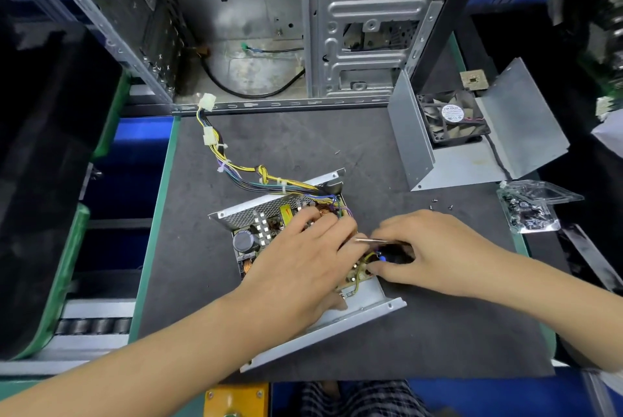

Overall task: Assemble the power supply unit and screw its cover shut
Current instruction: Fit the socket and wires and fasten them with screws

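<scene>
Power supply: the open grey sheet-metal power supply base point(365, 297), with its green circuit board showing, is lying tilted near the middle of the dark grey work mat point(421, 342), towards its near edge.
Left hand: the left hand point(300, 265) is resting flat over the board, fingers spread loosely across the components.
Right hand: the right hand point(428, 248) is curling its fingers round a thin metal-shafted tool point(371, 240) at the board's right side; the tool's tip is hidden by the fingers.
Cable bundle: the yellow, black and purple wire harness point(236, 167) is trailing from the base towards the mat's far edge, ending in white plugs.
Cover: the bent grey metal cover point(526, 126) with a black fan point(451, 118) inside is sitting at the far right corner, well apart from the base.
Screws: small loose screws point(435, 203) are lying between the cover and the right hand.
Background: an open steel computer case point(337, 28) is standing beyond the far edge.
</scene>
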Motion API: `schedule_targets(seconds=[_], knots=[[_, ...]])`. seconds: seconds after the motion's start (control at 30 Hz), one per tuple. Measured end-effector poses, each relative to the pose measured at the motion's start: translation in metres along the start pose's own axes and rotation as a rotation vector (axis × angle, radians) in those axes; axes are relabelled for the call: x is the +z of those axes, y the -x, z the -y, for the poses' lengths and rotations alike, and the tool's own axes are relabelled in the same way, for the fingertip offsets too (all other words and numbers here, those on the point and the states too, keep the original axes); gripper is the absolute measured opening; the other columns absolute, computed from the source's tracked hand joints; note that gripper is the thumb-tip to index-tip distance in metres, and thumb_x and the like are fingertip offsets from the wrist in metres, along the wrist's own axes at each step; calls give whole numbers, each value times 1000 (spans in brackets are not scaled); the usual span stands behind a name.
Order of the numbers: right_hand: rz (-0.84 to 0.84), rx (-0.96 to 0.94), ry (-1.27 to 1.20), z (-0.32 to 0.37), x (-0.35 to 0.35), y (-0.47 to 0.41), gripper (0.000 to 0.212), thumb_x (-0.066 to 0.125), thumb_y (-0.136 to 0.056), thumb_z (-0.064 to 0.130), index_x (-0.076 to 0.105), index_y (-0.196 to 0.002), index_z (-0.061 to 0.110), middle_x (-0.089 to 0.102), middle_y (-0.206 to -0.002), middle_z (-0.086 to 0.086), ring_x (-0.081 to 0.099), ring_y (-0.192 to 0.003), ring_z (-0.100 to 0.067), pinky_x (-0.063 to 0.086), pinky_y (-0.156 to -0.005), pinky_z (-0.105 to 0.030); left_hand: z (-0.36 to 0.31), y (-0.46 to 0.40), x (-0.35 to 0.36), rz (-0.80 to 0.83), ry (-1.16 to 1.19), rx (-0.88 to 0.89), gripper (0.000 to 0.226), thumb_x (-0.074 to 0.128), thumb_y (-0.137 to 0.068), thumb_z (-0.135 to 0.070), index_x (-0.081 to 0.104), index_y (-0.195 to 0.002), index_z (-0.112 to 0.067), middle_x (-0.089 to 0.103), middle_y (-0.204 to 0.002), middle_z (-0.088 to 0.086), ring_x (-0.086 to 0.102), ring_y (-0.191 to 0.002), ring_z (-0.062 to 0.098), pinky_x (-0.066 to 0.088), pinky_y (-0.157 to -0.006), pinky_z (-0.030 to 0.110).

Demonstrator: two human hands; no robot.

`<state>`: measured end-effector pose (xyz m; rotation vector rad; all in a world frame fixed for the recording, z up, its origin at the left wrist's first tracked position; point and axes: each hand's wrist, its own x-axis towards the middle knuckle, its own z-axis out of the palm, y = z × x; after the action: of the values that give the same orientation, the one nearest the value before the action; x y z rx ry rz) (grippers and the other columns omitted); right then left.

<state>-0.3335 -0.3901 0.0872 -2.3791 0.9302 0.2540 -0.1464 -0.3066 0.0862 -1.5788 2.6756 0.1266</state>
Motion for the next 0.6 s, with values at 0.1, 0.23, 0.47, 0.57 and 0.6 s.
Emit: schedule_targets(seconds=[0.1, 0.23, 0.47, 0.57, 0.6], knots=[[-49, -40, 181, -4, -3, 2, 23, 48, -87, 52, 62, -103, 43, 55, -95, 16, 53, -83, -5, 35, -59, -27, -1, -1, -1, -2, 17, 6, 63, 82, -60, -59, 54, -101, -20, 52, -96, -6, 53, -85, 16, 30, -87, 31], [-69, -58, 222, -4, -3, 4, 27, 46, -89, 55, 59, -110, 45, 53, -105, 19, 56, -90, -6, 34, -60, -27, -2, -2, -2, 6, 25, 1, 61, 84, -57, -58, 53, -96, -22, 52, -93, -9, 53, -83, 13, 29, -85, 30], [-29, -8, 105, 5, -1, -1, 23, 51, -77, 58, 54, -76, 35, 52, -80, 11, 49, -74, -9, 30, -56, -29, -1, -1, -1, 22, 25, 15, 62, 83, -60, -57, 58, -103, -20, 54, -98, -6, 56, -86, 16, 30, -87, 31], [-3, 15, 60, 7, -3, -3, 35, 58, -75, 50, 34, -58, 30, 45, -63, 8, 44, -64, -12, 28, -50, -26, 2, 0, -2, 15, -1, 49, 65, 82, -59, -60, 61, -106, -20, 58, -104, -4, 59, -96, 18, 29, -100, 35], [-5, 28, 43, 7, -4, -4, 36, 60, -73, 48, 35, -57, 29, 46, -59, 6, 44, -60, -12, 28, -48, -25, 4, 1, -3, 0, -1, 72, 66, 82, -58, -60, 62, -106, -19, 59, -105, -3, 59, -100, 19, 27, -104, 36]])
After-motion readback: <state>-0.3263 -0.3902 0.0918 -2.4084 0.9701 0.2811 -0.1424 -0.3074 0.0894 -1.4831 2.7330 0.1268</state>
